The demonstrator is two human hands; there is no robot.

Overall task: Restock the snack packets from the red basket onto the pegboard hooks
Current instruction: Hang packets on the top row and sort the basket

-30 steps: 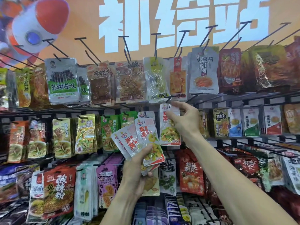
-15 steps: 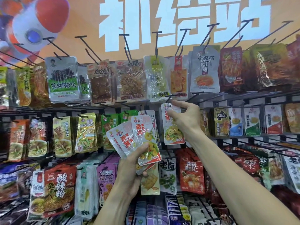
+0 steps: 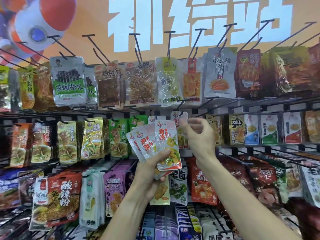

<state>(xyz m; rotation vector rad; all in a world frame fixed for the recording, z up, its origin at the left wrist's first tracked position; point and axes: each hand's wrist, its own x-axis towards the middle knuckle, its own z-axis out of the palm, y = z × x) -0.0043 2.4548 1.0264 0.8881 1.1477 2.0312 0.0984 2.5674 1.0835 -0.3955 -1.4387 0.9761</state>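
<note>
My left hand (image 3: 149, 175) grips a fan of several red-and-white snack packets (image 3: 167, 144) by their lower ends, in front of the middle row of the pegboard. Just right of the fan, one matching packet (image 3: 182, 135) hangs on a black hook (image 3: 180, 105), with its right side hidden behind my right hand (image 3: 199, 135). That hand is blurred, its fingers loosely curled beside the hung packet's top, and nothing shows between them. The red basket is out of view.
Packed rows of hanging snack packets fill the pegboard to either side, above and below. Long black hook prongs (image 3: 138, 49) jut out toward me over the top row, in front of an orange sign with large pale characters. Further prongs (image 3: 284, 158) stick out at the lower right.
My right hand has let go of the packet it was holding at the hook and dropped slightly toward the fan. My left hand has shifted the fan a little to the right.
</note>
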